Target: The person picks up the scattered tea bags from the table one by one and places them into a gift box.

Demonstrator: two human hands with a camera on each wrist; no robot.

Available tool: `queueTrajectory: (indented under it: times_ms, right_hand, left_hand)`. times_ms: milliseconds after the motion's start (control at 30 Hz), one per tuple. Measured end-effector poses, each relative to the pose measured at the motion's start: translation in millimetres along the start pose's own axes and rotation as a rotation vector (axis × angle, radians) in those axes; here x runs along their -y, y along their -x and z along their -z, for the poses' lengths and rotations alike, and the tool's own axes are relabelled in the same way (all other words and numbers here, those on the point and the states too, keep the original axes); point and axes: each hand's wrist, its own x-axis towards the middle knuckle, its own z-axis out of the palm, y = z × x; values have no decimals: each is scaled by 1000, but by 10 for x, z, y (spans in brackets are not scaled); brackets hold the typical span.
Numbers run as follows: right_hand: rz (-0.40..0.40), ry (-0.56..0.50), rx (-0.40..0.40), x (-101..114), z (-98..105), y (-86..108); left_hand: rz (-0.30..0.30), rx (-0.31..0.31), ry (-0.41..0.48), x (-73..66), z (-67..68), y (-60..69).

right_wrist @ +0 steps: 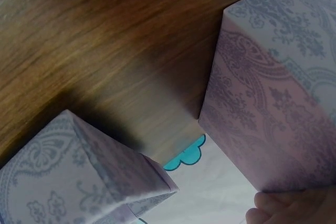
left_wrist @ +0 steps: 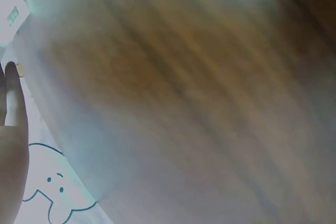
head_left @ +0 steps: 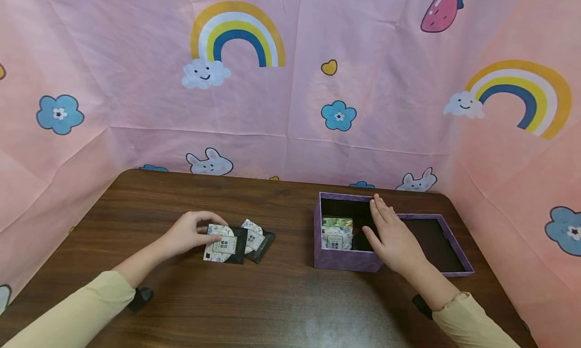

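At the left of the table in the head view, my left hand (head_left: 190, 231) pinches the edge of a flat sachet (head_left: 224, 244), white floral on one side and black on the other. A similar sachet (head_left: 254, 241) lies just to its right, partly overlapped. My right hand (head_left: 399, 244) rests with straight fingers against the right wall of an open purple box (head_left: 347, 261). Inside the box, several sachets (head_left: 338, 232) lie at the left. In the right wrist view, fingertips (right_wrist: 289, 206) touch the patterned box wall (right_wrist: 268, 98).
The box's lid (head_left: 440, 244) lies inside up on the brown wooden table (head_left: 272, 307), right of the box and partly behind my right hand. A pink patterned cloth (head_left: 290, 101) hangs along the table's back and sides.
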Motion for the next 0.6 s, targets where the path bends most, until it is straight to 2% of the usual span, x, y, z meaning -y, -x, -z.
queueTrajectory:
  times_ms: [167, 267, 433, 600]
  right_hand:
    - [4, -1, -4, 8, 11, 2]
    - [2, -5, -1, 13, 16, 4]
    - [2, -6, 1, 20, 21, 2]
    - [4, 1, 3, 23, 23, -1]
  left_hand:
    - [-17, -23, 119, -87, 39, 1]
    - [-29, -50, 158, -129, 44, -3]
    - [-25, -68, 132, -201, 52, -35]
    - [-9, -76, 113, -285, 57, -130]
